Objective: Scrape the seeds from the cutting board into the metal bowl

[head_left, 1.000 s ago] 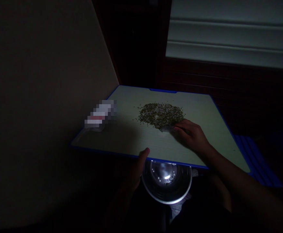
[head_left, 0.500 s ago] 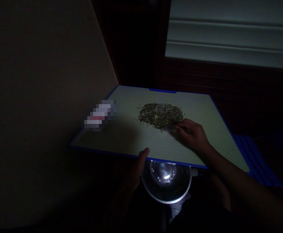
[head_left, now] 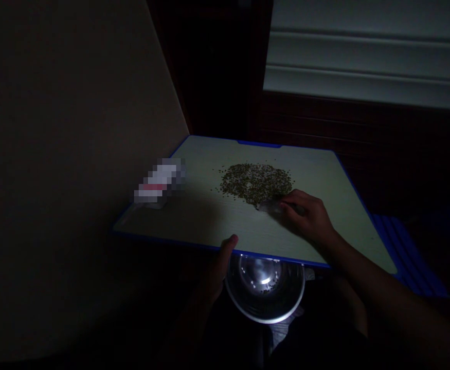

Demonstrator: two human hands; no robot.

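A pile of small greenish grains lies spread on a pale board with a blue rim. My right hand rests on the board at the pile's near right edge, fingers curled and pressed together at the grains; what they pinch is too small to make out. My left hand grips the left rim of a shiny metal bowl held just below the board's front edge. A few grains lie in the bowl's bottom.
The scene is very dark. A small white and red packet lies on the board's left side. A pale wall stands to the left, a window blind at the back right, and a blue slatted surface right of the board.
My right hand's fingers have shifted slightly along the pile's near edge. The left hand and bowl have stayed put.
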